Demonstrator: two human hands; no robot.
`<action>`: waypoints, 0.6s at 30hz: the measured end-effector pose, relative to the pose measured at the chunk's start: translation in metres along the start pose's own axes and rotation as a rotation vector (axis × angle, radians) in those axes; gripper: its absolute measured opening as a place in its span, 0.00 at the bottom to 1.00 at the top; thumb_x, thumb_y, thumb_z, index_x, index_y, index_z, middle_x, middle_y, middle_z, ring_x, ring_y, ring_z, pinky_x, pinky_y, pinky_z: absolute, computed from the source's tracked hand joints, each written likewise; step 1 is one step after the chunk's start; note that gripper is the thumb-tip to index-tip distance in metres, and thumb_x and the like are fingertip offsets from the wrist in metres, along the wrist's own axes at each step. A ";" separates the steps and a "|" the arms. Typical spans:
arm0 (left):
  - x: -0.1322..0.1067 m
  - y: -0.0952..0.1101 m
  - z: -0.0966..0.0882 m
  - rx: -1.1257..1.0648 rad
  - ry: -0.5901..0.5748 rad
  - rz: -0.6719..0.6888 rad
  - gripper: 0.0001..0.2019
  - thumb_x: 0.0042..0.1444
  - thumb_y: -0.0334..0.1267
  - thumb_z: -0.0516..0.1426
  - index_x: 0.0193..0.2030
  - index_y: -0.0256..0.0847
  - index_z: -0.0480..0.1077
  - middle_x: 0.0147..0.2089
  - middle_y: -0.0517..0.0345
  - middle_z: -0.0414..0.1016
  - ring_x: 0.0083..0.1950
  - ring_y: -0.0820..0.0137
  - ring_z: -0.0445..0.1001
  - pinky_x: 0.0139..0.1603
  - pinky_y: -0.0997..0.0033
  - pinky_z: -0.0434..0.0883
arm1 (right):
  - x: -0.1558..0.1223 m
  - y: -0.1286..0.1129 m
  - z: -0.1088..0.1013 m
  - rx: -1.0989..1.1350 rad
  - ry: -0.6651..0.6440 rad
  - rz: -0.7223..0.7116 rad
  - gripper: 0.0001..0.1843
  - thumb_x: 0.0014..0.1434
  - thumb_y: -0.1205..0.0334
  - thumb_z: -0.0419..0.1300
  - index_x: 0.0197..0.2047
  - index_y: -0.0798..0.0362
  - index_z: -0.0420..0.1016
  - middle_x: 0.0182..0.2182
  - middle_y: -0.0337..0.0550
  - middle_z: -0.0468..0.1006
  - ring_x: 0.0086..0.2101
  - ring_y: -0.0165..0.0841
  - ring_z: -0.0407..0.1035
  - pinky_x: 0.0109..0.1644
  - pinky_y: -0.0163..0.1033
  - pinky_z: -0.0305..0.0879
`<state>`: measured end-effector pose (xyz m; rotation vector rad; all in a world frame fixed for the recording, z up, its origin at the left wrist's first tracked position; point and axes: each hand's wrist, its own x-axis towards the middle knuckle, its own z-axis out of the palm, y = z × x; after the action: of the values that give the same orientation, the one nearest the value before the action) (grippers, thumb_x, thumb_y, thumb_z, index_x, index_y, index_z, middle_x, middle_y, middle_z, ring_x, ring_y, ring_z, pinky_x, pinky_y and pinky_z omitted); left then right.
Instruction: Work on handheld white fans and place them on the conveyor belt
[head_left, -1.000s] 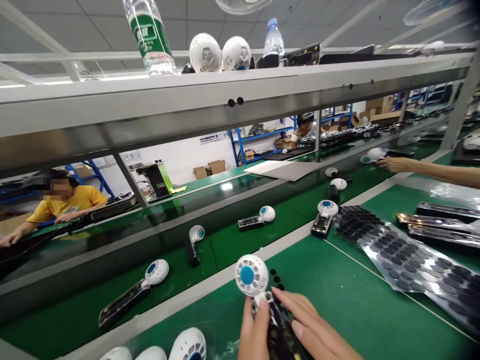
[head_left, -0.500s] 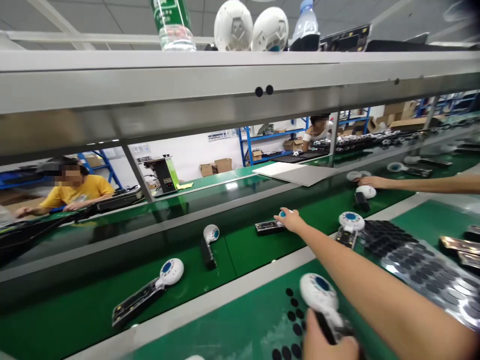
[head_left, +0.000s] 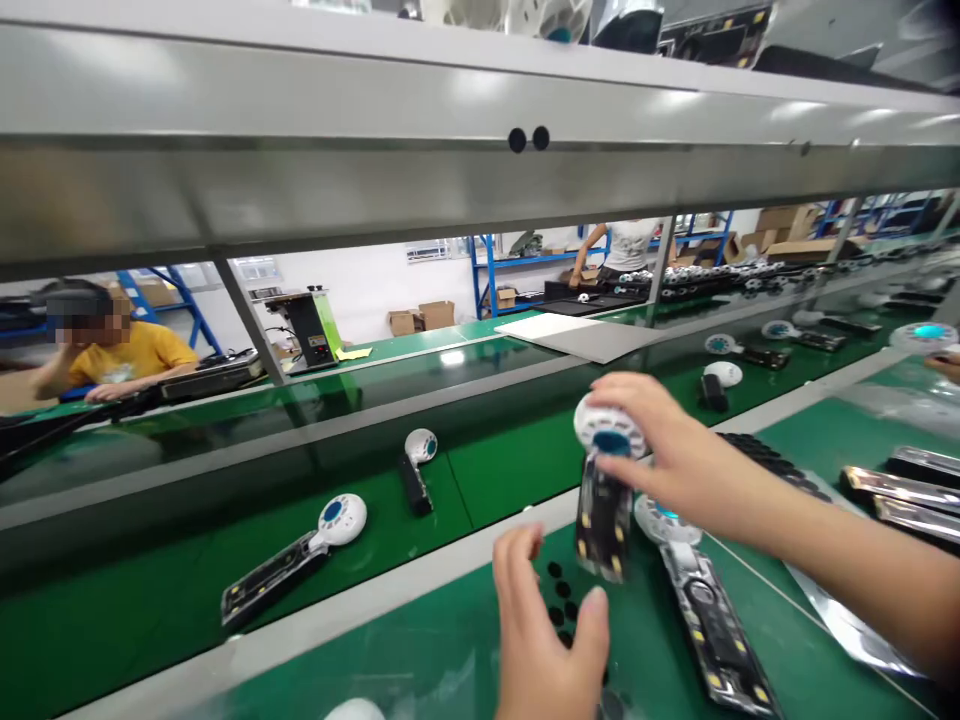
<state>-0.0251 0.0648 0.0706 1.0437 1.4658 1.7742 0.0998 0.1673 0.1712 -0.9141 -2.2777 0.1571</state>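
My right hand (head_left: 667,450) grips the round white head of a small fan unit (head_left: 606,485), whose black handle hangs down above the near green bench. My left hand (head_left: 544,630) hovers just below it with fingers curled and apart, holding nothing, over a cluster of small black round pads (head_left: 561,595). A second fan unit (head_left: 701,590) lies flat on the bench right of my left hand, its white head under my right wrist.
Two more fan units (head_left: 296,560) (head_left: 415,467) ride the green conveyor belt (head_left: 187,600) on the left, others (head_left: 716,382) farther right. Black parts in trays (head_left: 892,490) sit at the right. A grey shelf beam (head_left: 375,170) runs overhead. A seated person in yellow (head_left: 112,350) works opposite.
My right hand has pulled back from the belt carrying a fan unit. My left hand has let go of the earlier unit, which now lies on the bench. The co-worker's arm at right has withdrawn.
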 end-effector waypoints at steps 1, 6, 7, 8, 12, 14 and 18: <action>0.001 0.000 -0.012 -0.102 -0.091 -0.025 0.24 0.38 0.38 0.63 0.45 0.41 0.66 0.50 0.49 0.67 0.51 0.58 0.64 0.50 0.68 0.59 | -0.011 -0.011 0.000 0.125 -0.120 -0.015 0.21 0.51 0.68 0.58 0.48 0.46 0.60 0.53 0.42 0.59 0.55 0.39 0.54 0.59 0.44 0.51; 0.006 -0.020 -0.045 -0.297 -0.382 -0.488 0.30 0.38 0.49 0.64 0.47 0.38 0.63 0.44 0.43 0.74 0.32 0.58 0.75 0.30 0.65 0.69 | -0.052 -0.027 0.045 0.557 -0.481 0.237 0.33 0.54 0.58 0.56 0.61 0.44 0.49 0.61 0.44 0.54 0.58 0.38 0.52 0.58 0.44 0.54; 0.007 -0.024 -0.049 -0.270 -0.273 -0.531 0.27 0.40 0.48 0.63 0.45 0.38 0.62 0.40 0.46 0.75 0.28 0.62 0.75 0.28 0.66 0.69 | -0.061 -0.025 0.059 0.539 -0.436 0.353 0.31 0.58 0.56 0.51 0.63 0.46 0.46 0.60 0.46 0.56 0.58 0.38 0.52 0.58 0.46 0.54; 0.008 -0.027 -0.052 -0.280 -0.144 -0.564 0.23 0.43 0.46 0.62 0.43 0.39 0.62 0.37 0.49 0.76 0.27 0.65 0.74 0.29 0.67 0.69 | -0.070 -0.023 0.073 0.449 -0.377 0.458 0.28 0.61 0.56 0.45 0.64 0.48 0.47 0.60 0.48 0.58 0.58 0.39 0.52 0.59 0.49 0.53; 0.012 -0.024 -0.056 -0.519 0.120 -0.701 0.15 0.53 0.41 0.56 0.46 0.47 0.57 0.29 0.59 0.73 0.30 0.67 0.75 0.32 0.68 0.69 | -0.111 -0.028 0.114 0.099 -0.563 0.395 0.32 0.53 0.61 0.53 0.61 0.60 0.56 0.62 0.56 0.49 0.61 0.52 0.39 0.61 0.60 0.39; 0.013 -0.018 -0.053 -0.584 0.078 -0.706 0.17 0.53 0.41 0.56 0.48 0.50 0.56 0.30 0.60 0.74 0.32 0.67 0.76 0.33 0.70 0.68 | -0.124 -0.036 0.119 -0.018 -0.718 0.318 0.33 0.52 0.60 0.54 0.61 0.61 0.57 0.62 0.56 0.48 0.60 0.56 0.39 0.59 0.63 0.42; 0.016 -0.014 -0.048 -0.644 -0.039 -0.766 0.20 0.51 0.54 0.54 0.41 0.39 0.64 0.25 0.57 0.74 0.27 0.69 0.73 0.29 0.73 0.67 | -0.118 -0.039 0.110 -0.082 -0.620 0.243 0.25 0.54 0.64 0.53 0.57 0.56 0.65 0.57 0.55 0.64 0.55 0.53 0.56 0.54 0.59 0.57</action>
<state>-0.0746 0.0567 0.0562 0.1396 0.9510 1.4564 0.0714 0.0752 0.0360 -1.3259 -2.7349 0.5190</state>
